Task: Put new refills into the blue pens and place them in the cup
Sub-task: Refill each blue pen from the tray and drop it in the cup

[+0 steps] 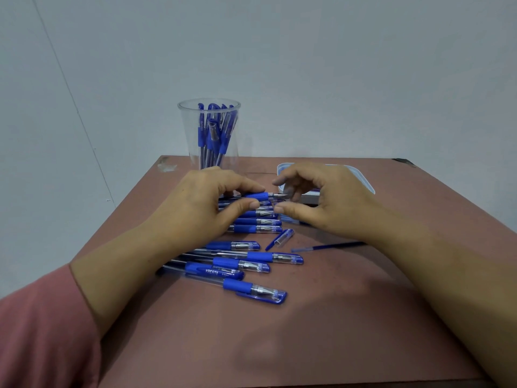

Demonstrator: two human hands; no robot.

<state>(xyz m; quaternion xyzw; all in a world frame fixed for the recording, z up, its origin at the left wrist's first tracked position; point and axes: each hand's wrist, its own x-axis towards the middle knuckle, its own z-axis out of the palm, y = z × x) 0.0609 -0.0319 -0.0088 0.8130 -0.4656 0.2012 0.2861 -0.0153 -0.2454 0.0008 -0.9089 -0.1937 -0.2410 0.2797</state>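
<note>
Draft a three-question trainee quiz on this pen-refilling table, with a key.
1. True or false: the clear cup already holds blue pens.
2. Which hand holds the uncapped pen? A) left B) right C) neither
3. Fill in: the loose refill lies on the table to the ____ of the loose cap.

Key: 1 true. 2 A: the left hand pinches it between thumb and finger. 3 right.
</note>
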